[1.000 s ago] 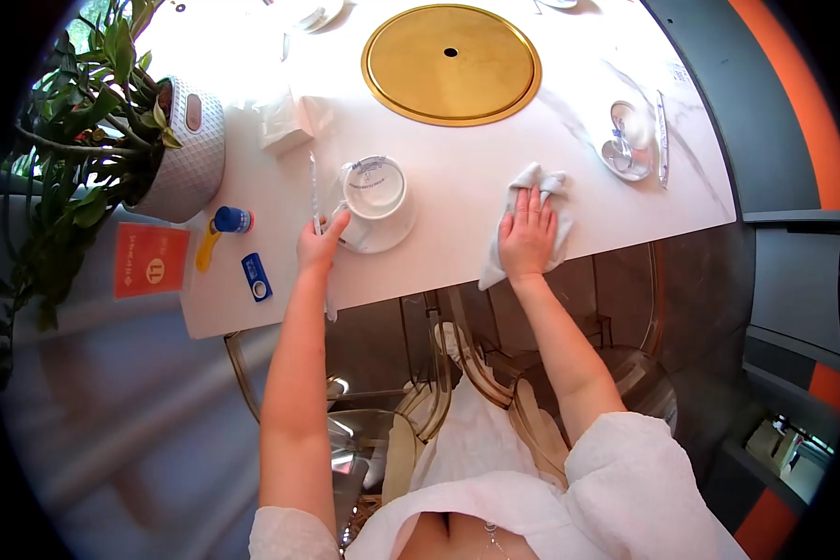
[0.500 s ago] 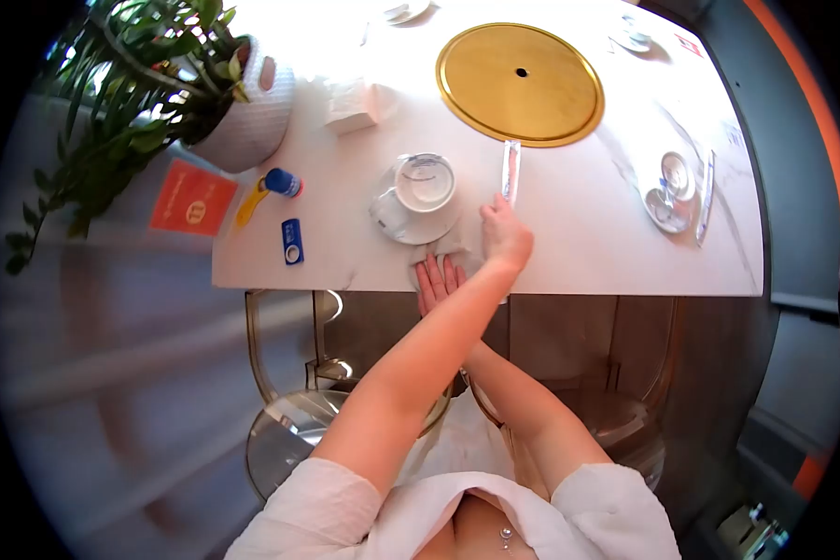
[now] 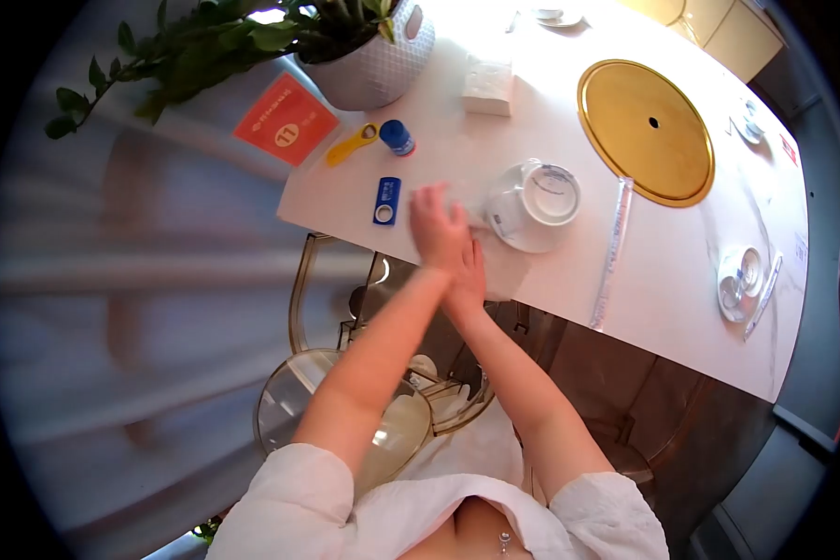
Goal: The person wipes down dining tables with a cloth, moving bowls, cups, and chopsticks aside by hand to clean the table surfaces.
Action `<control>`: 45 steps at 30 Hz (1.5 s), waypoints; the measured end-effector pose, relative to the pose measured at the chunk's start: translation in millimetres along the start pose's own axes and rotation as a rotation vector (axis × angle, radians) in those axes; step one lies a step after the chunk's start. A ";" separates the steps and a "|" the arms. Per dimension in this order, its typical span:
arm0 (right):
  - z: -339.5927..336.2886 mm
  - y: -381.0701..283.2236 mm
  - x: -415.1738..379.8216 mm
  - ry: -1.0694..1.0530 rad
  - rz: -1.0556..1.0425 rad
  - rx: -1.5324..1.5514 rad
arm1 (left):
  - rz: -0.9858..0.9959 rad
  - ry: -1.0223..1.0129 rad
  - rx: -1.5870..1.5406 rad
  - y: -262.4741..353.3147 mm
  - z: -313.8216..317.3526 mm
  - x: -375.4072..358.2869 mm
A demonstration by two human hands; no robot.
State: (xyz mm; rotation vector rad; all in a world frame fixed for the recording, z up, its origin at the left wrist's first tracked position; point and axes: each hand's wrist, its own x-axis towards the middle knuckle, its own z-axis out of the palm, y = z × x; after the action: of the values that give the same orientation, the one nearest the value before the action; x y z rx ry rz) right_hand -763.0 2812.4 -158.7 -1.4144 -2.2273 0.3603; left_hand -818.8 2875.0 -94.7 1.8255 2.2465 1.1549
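Two hands cross at the near edge of the table (image 3: 677, 294). The left hand (image 3: 436, 224), motion-blurred, has its fingers loosely open; whether it holds anything I cannot tell. It partly hides the right hand (image 3: 469, 271), whose visible fingers are extended, its grip unclear. A pale cloth (image 3: 507, 274), hard to make out, lies beside the right hand at three o'clock. At two o'clock is a wrapped cup (image 3: 551, 194), its print illegible; at ten, a red card (image 3: 287, 119) reads "11", its smaller characters unreadable
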 end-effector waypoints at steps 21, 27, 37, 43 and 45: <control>117.4 -146.8 135.6 0.002 0.103 -0.198 | -0.701 -0.165 -0.429 -201.4 -214.1 -40.0; 176.9 -217.7 154.8 -0.076 -0.265 -0.004 | -0.771 -0.041 -0.552 -221.7 -271.8 -72.8; 151.1 -190.4 154.9 -0.258 -0.578 0.136 | -0.554 -0.074 -0.358 -210.1 -232.7 -25.0; 73.2 -90.0 76.7 -0.078 -0.145 -0.023 | -0.333 -0.127 -0.379 -175.7 -102.1 52.8; 58.6 -67.8 75.3 -0.032 -0.074 -0.127 | -0.060 -0.003 -0.194 -152.1 -63.0 77.9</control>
State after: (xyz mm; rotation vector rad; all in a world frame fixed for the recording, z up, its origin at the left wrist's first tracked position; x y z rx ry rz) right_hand -872.9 2852.7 -158.9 -1.3937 -2.3584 0.2210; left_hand -998.6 2902.8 -100.0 1.6749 2.0880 1.3066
